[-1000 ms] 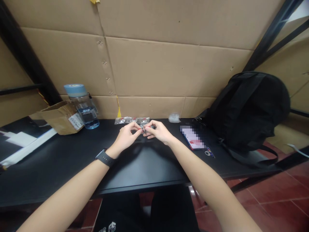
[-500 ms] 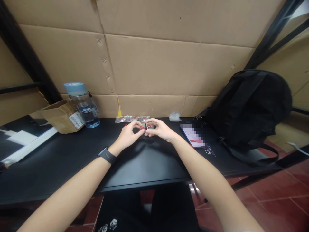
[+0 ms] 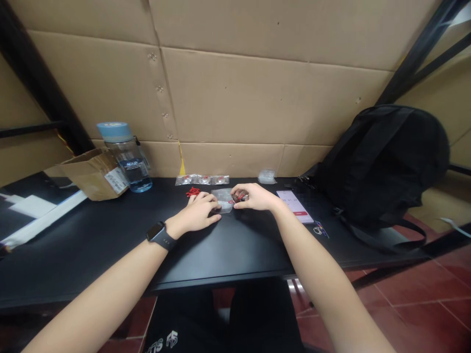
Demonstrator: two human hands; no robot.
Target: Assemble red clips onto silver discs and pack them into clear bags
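Packet of clear film (image 3: 225, 206), likely light, slippery and best gripped by its edge, is touched at frame centre by the loosely spread left hand (image 3: 198, 212); just rightward, a red-and-dark item (image 3: 240, 196) is pinched by the right hand (image 3: 254, 197).

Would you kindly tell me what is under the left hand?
The bare left hand partly covers a clear, flat plastic bag on the smooth black tabletop. The bag's covered part and anything beneath the palm cannot be seen.

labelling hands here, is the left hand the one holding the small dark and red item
No, the right hand holds the small dark and red item, while the left hand rests at the clear plastic bag.
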